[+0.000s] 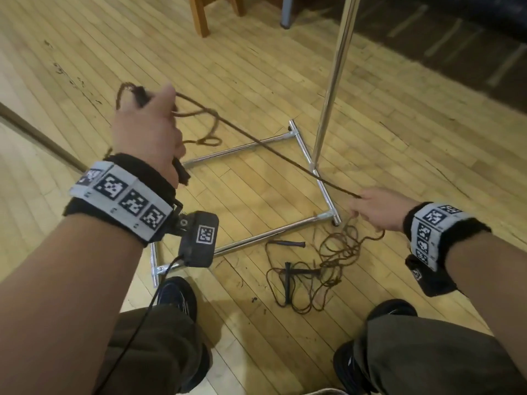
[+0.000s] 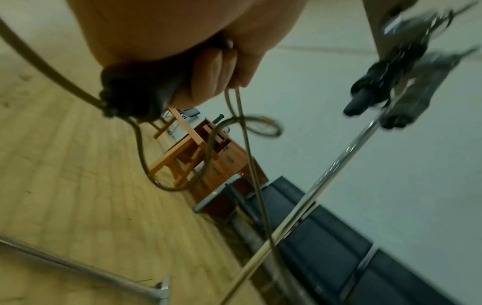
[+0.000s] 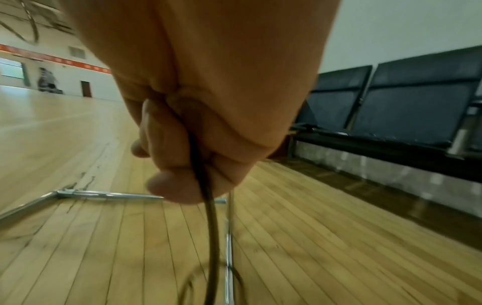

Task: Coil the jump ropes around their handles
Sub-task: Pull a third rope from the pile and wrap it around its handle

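My left hand is raised over the floor and grips the black handles of a brown jump rope; the handle end shows below my curled fingers. From there the rope runs taut down to my right hand, whose fingers are curled round the cord. Slack loops hang off the left hand. Other jump ropes lie tangled on the floor near my right foot, with black handles among them.
A chrome rack base frames the floor between my hands, its upright pole rising beside the taut rope. More coiled ropes hang on the rack. Wooden stool legs and black bench seats stand farther off.
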A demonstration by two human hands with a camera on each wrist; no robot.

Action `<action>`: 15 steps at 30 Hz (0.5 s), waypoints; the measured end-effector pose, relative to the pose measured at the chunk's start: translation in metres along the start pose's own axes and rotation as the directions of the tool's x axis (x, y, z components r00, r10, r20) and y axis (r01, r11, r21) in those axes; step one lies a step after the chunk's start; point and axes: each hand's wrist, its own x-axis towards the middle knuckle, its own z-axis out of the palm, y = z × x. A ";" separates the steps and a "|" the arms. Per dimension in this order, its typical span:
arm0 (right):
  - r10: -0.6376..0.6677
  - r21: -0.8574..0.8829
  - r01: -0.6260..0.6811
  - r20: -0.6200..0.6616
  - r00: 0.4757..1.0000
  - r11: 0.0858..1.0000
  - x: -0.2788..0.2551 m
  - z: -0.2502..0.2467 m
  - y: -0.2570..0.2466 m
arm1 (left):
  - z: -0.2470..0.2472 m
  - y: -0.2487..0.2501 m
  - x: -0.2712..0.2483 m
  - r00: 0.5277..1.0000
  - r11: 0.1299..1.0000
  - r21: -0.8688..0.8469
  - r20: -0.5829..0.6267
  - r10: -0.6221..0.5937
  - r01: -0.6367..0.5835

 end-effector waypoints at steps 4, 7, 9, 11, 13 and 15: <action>-0.191 -0.078 0.179 -0.189 0.963 0.981 -0.014 -0.021 -0.047 | 0.001 -0.013 -0.003 0.992 0.919 0.395 0.121 -0.031 -0.019; -0.389 -0.108 0.375 -0.215 0.896 0.921 -0.039 -0.027 -0.084 | 0.012 -0.015 -0.021 0.909 0.917 0.386 0.410 -0.073 -0.101; -0.464 -0.123 0.449 -0.167 0.870 0.885 -0.053 -0.021 -0.099 | 0.023 -0.019 -0.041 0.741 0.909 0.388 0.654 -0.153 -0.155; -0.511 -0.091 0.503 -0.148 0.847 0.859 -0.063 -0.015 -0.105 | 0.032 -0.025 -0.058 0.560 0.886 0.409 0.797 -0.229 -0.220; -0.525 -0.021 0.529 -0.165 0.835 0.848 -0.067 -0.015 -0.104 | 0.037 -0.028 -0.066 0.520 0.878 0.419 0.816 -0.253 -0.231; -0.514 0.018 0.527 -0.195 0.835 0.849 -0.068 -0.018 -0.098 | 0.038 -0.026 -0.064 0.543 0.873 0.433 0.800 -0.257 -0.224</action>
